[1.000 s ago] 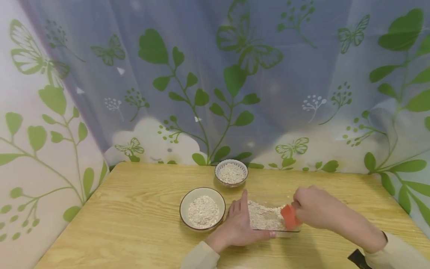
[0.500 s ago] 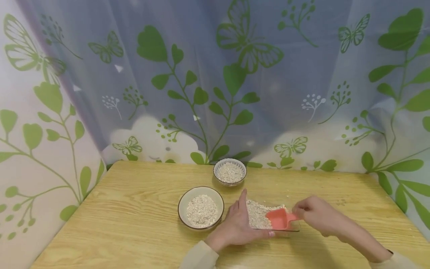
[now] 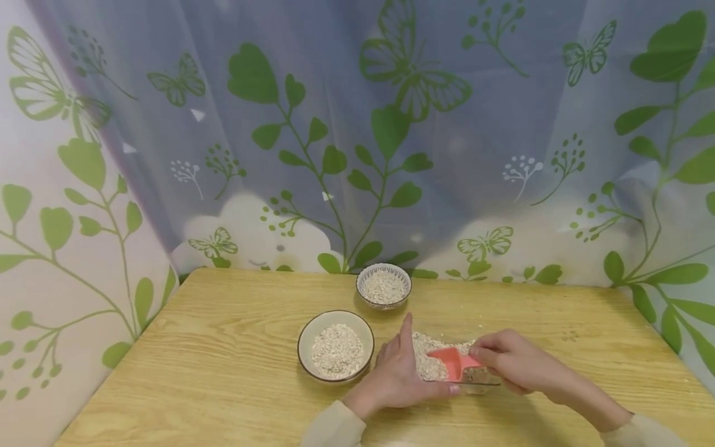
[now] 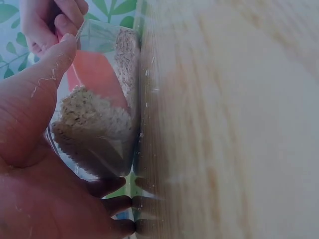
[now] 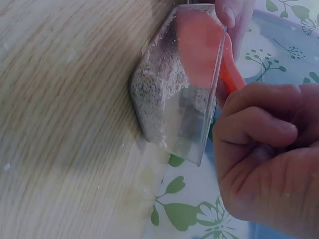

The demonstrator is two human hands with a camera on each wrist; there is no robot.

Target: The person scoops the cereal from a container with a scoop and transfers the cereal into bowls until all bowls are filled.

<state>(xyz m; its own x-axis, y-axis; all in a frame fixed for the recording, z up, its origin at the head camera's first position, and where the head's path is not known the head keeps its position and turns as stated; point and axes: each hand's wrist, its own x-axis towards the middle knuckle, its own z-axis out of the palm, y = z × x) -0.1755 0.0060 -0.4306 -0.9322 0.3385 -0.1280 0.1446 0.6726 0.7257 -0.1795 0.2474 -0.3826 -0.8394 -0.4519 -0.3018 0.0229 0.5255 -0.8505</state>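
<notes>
A clear rectangular container [image 3: 475,383] of pale oat flakes [image 3: 429,366] sits on the table. My left hand [image 3: 393,380] rests against its left end, thumb straight along the near side. The left wrist view shows the other fingertips [image 4: 124,227] down by the tabletop. My right hand [image 3: 516,361] grips the handle of an orange-red scoop [image 3: 454,365]. In the right wrist view, the scoop's bowl [image 5: 199,50] is inside the container, among the flakes, seen through the clear wall. How full the scoop is cannot be told.
A larger cream bowl with a dark rim [image 3: 306,354] holds flakes, just left of my left hand. Behind stands a smaller patterned bowl [image 3: 384,304], also with flakes. Stray flakes dot the wooden table [image 3: 234,329]. A leaf-print curtain [image 3: 335,93] hangs beyond its back edge.
The scoop has swung from tilted upright at the container's right end to lying lower and farther left in the flakes. My right hand has come down with it. My left hand stays in place.
</notes>
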